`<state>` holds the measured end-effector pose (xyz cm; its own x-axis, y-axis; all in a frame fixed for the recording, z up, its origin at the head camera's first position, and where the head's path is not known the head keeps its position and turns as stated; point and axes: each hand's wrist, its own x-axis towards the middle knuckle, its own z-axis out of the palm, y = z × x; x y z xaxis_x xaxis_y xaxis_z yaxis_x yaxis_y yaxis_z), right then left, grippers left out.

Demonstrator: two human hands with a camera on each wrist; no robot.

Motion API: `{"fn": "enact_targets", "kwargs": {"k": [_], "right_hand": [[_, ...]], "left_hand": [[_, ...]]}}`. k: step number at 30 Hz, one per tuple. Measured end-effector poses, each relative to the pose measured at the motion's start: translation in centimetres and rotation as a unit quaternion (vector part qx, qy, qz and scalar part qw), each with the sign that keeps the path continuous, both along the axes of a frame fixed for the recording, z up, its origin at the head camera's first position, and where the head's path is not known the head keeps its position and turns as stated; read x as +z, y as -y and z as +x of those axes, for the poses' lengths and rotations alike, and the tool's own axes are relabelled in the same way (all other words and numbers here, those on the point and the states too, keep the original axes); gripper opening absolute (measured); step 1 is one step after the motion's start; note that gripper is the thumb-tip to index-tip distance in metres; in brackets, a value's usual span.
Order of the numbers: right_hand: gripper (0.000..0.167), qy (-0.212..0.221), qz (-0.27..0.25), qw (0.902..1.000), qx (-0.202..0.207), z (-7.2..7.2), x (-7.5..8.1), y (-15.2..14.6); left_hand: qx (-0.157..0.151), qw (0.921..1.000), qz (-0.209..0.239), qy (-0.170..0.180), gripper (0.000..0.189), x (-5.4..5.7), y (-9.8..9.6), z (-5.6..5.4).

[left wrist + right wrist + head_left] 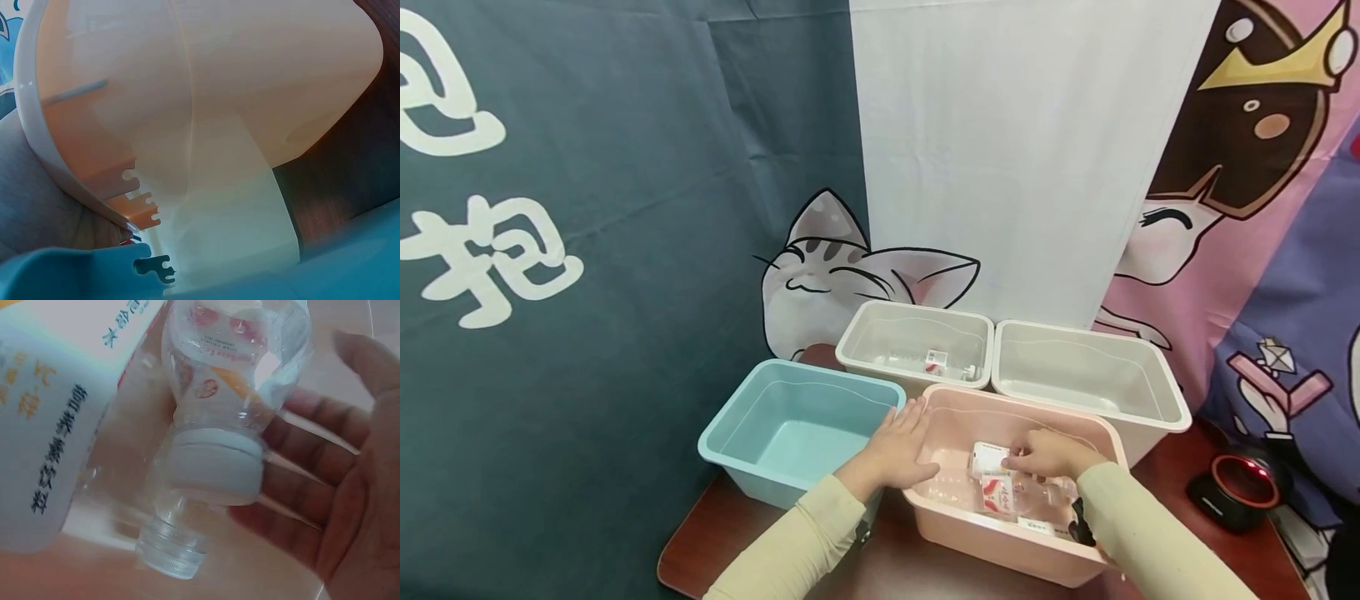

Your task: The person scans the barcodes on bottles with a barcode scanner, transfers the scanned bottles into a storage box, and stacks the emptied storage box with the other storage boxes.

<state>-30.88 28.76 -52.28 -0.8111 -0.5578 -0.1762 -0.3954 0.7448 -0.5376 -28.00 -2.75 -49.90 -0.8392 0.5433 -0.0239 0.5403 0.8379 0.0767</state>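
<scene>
My left hand [898, 450] lies with straight fingers on the near rims where the teal bin [748, 408] meets the pink bin [992, 533]. In the left wrist view, part of that hand [44, 194] shows beside the pink wall. Inside the pink bin, my right hand [1048, 454] reaches among packages. The right wrist view shows its fingers behind a clear bottle with a white cap [215, 459], the thumb apart from it. Beside it are a second clear bottle [172, 547] and a white printed carton [56, 419]. A red-and-white carton [997, 493] lies near the hand.
Behind stand two grey bins; the left grey bin [917, 312] holds a small red-and-white carton [936, 362] and a small clear item. A black round device [1236, 492] sits at the right of the brown table [700, 542]. A printed cloth [625, 333] hangs behind.
</scene>
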Motion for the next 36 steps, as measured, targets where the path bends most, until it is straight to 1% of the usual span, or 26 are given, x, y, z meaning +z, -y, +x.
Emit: {"fn": "enact_targets", "kwargs": {"k": [3, 6, 9, 13, 15, 18, 22, 26, 27, 31, 34, 36], "right_hand": [[0.023, 0.050, -0.003, 0.9987, -0.012, 0.2, 0.1, 0.1], [0.024, 0.089, -0.006, 0.9956, -0.028, 0.3, 0.2, 0.2], [0.027, 0.107, -0.005, 0.9938, -0.031, 0.4, 0.2, 0.3], [0.031, 0.119, 0.009, 0.9923, -0.032, 0.7, 0.2, 0.6], [0.036, 0.127, 0.014, 0.9911, -0.038, 0.9, 0.1, 0.8], [0.048, 0.139, 0.017, 0.9889, -0.050, 1.2, 0.1, 1.0], [0.056, 0.134, 0.027, 0.9894, -0.048, 1.5, 0.1, 1.4], [0.061, 0.117, 0.033, 0.9919, -0.035, 1.6, -0.1, 1.6], [0.063, 0.114, 0.030, 0.9924, -0.034, 1.6, -0.2, 1.6], [0.073, 0.145, -0.001, 0.9879, -0.055, 1.5, -0.6, 1.5], [0.073, 0.173, -0.033, 0.9822, -0.066, 1.5, -0.9, 1.4], [0.071, 0.174, -0.049, 0.9819, -0.058, 1.5, -0.9, 1.3]], "left_hand": [[0.001, 1.0000, 0.000, -0.003, 0.095, 0.1, 0.1, -0.1], [0.002, 1.0000, 0.000, -0.002, 0.095, 0.2, 0.1, -0.2], [0.002, 1.0000, 0.000, -0.002, 0.096, 0.4, 0.1, -0.2], [0.001, 1.0000, 0.001, -0.001, 0.096, 0.5, 0.1, -0.3], [0.001, 1.0000, 0.002, 0.000, 0.095, 0.5, 0.1, -0.3], [0.002, 1.0000, 0.004, 0.000, 0.095, 0.4, 0.1, -0.3], [0.006, 1.0000, 0.000, -0.002, 0.095, 0.1, 0.1, -0.4], [0.005, 1.0000, -0.002, -0.006, 0.095, -0.2, 0.1, -0.6], [0.004, 1.0000, -0.002, -0.006, 0.095, -0.2, 0.1, -0.6], [0.004, 1.0000, -0.003, -0.004, 0.096, -0.2, 0.1, -0.5], [0.003, 1.0000, -0.003, -0.001, 0.095, -0.2, 0.0, -0.4], [0.002, 1.0000, 0.000, 0.001, 0.095, -0.3, 0.0, -0.4]]}}
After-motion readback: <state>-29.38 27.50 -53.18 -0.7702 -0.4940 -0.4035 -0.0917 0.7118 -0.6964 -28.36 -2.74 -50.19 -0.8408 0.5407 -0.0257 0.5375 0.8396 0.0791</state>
